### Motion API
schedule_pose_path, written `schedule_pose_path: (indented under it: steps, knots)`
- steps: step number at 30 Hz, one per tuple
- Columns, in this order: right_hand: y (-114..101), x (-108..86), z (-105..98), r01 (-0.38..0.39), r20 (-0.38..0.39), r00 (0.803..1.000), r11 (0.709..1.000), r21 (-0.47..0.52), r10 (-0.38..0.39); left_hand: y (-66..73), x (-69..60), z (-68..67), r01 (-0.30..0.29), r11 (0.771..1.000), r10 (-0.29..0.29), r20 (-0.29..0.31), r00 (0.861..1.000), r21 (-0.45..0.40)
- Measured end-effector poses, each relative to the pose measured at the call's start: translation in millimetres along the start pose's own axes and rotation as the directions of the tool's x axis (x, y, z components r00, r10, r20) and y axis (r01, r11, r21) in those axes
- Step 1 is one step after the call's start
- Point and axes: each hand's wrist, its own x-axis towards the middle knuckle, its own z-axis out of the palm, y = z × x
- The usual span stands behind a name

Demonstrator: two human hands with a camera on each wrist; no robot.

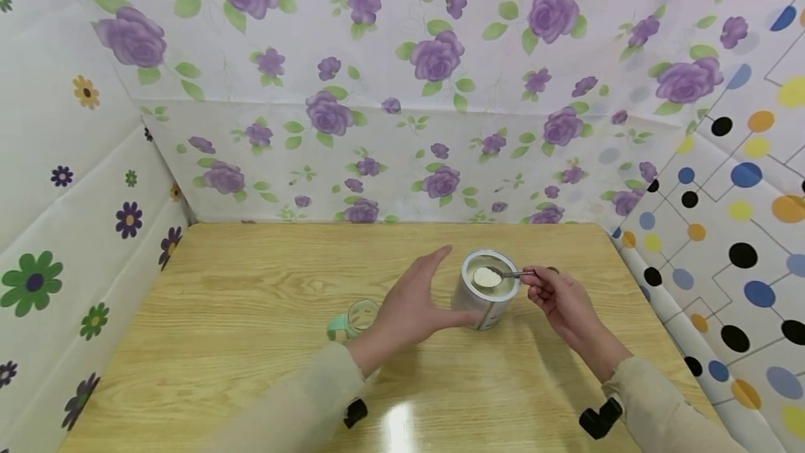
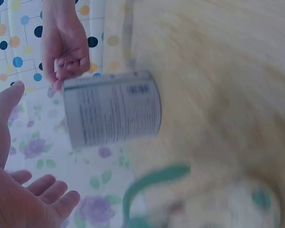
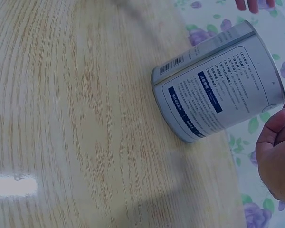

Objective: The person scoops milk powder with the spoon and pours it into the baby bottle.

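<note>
A metal can stands upright with its top uncovered. The right hand pinches the handle of a spoon, whose bowl holds a heap of white powder over the can's mouth. Spread wide, the left hand has its thumb and fingers apart at the can's left side; in the left wrist view a gap shows between that hand and the can. The can's printed label fills the middle of the right wrist view, with the right hand by its rim.
A cup with a green handle stands left of the can, partly behind the left forearm. Flowered cloth hangs along the table's back edge, and dotted cloth lines the right side.
</note>
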Motion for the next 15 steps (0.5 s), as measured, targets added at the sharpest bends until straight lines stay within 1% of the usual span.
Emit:
schedule_pose_path:
  steps: [3,7,11,15]
  knots:
    - [-0.1,-0.4,-0.4,-0.002,-0.006,1.0,1.0,-0.002,0.002,-2.4,-6.7,-19.2,-0.014,0.998,0.014,0.014,1.0,0.053]
    - [0.0,-0.7,-0.3,-0.005,-0.013,1.0,1.0,-0.005,0.005,-10.5,-14.5,-41.6,-0.033,0.991,0.031,0.013,0.999,0.128]
    - [0.6,-0.1,0.2,-0.004,-0.013,1.0,1.0,-0.006,0.004,-23.1,-23.4,-64.2,-0.049,0.988,0.044,0.033,0.998,0.144]
    - [1.0,0.6,1.3,-0.002,-0.007,1.0,1.0,0.009,0.002,-39.6,-31.5,-86.6,-0.07,0.99,0.061,0.072,0.996,0.123]
